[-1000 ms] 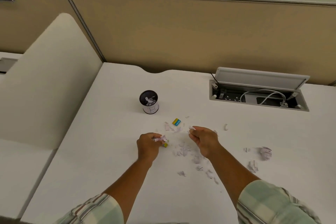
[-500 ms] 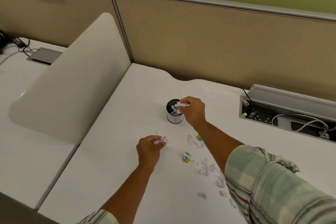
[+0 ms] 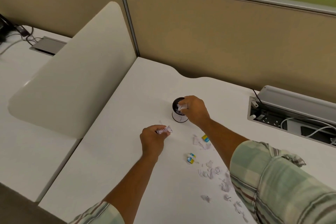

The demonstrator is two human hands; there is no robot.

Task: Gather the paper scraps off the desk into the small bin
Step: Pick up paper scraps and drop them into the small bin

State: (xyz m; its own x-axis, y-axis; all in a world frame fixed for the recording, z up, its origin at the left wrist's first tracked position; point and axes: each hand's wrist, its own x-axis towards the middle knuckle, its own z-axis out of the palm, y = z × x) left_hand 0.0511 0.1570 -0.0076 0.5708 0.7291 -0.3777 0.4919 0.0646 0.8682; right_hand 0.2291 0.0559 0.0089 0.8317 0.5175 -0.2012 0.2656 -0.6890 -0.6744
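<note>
The right hand [image 3: 195,110] sits over the mouth of the small bin [image 3: 179,114], fingers pinched on a white scrap [image 3: 182,106]. The left hand [image 3: 152,140] is curled tight around a crumpled wad [image 3: 166,129], nearer the desk's [image 3: 112,142] front. Loose scraps [image 3: 211,171] and 2 blue-yellow bits [image 3: 190,158] lie scattered to the right.

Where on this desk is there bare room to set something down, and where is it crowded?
Bare: the desk between the left hand and the divider panel, and behind the small bin up to the partition. Crowded: paper scraps lie near the right forearm; the open cable tray takes the far right.
</note>
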